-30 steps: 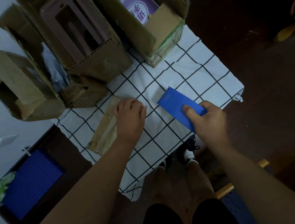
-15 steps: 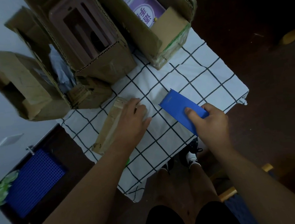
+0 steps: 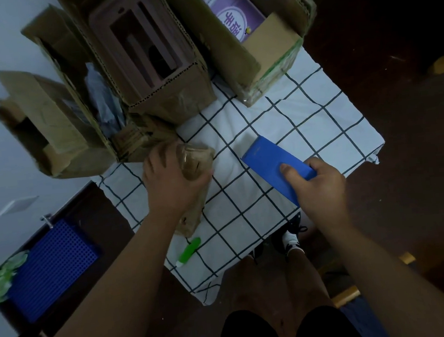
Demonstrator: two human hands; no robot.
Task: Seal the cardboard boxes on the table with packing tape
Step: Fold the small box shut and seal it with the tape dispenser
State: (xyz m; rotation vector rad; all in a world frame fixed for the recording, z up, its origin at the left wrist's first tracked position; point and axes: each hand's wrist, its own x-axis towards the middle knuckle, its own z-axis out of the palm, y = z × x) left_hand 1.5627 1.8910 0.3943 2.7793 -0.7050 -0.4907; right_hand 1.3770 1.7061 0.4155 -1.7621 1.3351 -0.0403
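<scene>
Both hands full: left hand [image 3: 175,184] round, seemingly, tape roll [image 3: 192,168]; right hand [image 3: 317,186] gripping blue scraper [image 3: 271,160].

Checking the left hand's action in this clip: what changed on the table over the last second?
The left hand, which lay flat on the brown taped packet, now grips it and has lifted its far end. A green marker shows near the table edge where the arm hid it. The right hand still holds the blue scraper; the open boxes stayed put.

Corrugated cardboard boxes [image 3: 171,97], matt brown; checked tablecloth [image 3: 279,125] soft cloth; blue scraper [image 3: 268,156] smooth plastic.
</scene>
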